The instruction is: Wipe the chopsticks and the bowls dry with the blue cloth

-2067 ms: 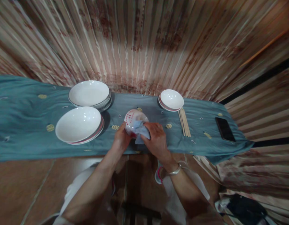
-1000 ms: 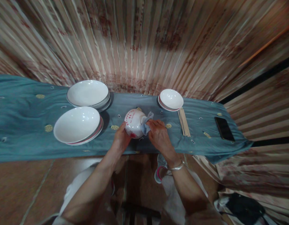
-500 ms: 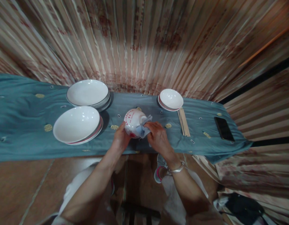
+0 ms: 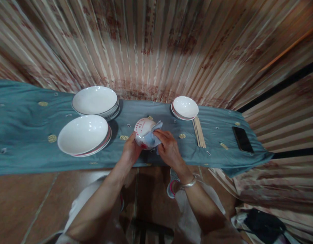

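Note:
A small white bowl (image 4: 142, 127) with red printing is tilted on its side over the middle of the table, its outer surface toward me. My left hand (image 4: 131, 149) grips its left edge, thumb against the outside. With my right hand (image 4: 169, 147) I pinch a pale blue cloth (image 4: 153, 135) and press it on the bowl's right side. The cloth covers part of the bowl's base, and the far fingers of my left hand are hidden behind the bowl.
On the left stand a stack of large bowls (image 4: 82, 135) and a stack of plates (image 4: 95, 100). To the right are stacked small bowls (image 4: 186, 107), several wooden chopsticks (image 4: 199, 133) and a black phone (image 4: 242, 139). A teal tablecloth (image 4: 24, 135) covers the table, with a pleated curtain (image 4: 146, 51) behind.
My right hand has slid the cloth slightly left over the bowl's base and side. My left hand and the bowl stay nearly where they were.

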A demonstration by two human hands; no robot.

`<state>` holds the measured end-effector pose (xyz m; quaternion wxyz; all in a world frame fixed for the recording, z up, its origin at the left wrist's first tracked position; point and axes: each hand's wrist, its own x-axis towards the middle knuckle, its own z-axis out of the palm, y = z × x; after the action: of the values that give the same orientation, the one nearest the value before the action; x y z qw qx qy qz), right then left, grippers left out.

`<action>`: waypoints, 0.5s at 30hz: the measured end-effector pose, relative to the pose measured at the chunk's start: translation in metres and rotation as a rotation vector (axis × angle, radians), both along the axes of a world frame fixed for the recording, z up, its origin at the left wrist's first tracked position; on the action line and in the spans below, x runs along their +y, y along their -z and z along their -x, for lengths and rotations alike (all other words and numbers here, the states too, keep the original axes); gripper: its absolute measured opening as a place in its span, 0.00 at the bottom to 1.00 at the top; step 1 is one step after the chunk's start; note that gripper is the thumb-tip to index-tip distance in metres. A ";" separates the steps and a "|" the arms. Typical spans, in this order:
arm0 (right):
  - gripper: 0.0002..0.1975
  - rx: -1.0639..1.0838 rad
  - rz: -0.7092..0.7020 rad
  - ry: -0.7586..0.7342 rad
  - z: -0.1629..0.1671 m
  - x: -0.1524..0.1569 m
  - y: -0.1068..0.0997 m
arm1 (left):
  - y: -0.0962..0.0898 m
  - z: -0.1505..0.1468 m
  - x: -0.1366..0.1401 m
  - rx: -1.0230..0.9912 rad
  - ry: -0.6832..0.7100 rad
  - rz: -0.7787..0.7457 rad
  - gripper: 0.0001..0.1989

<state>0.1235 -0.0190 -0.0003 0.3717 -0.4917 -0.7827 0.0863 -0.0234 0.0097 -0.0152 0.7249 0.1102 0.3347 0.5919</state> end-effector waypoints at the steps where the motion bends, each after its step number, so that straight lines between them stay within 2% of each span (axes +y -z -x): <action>1: 0.25 -0.008 0.003 0.002 0.000 0.000 0.000 | 0.000 0.000 0.000 -0.003 -0.001 0.003 0.22; 15: 0.25 -0.272 0.003 0.141 0.001 0.007 -0.002 | 0.001 0.000 0.002 -0.032 -0.019 0.027 0.20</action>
<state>0.1229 -0.0122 0.0013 0.2666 -0.5529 -0.7894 -0.0063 -0.0233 0.0113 -0.0159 0.7259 0.0876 0.3321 0.5959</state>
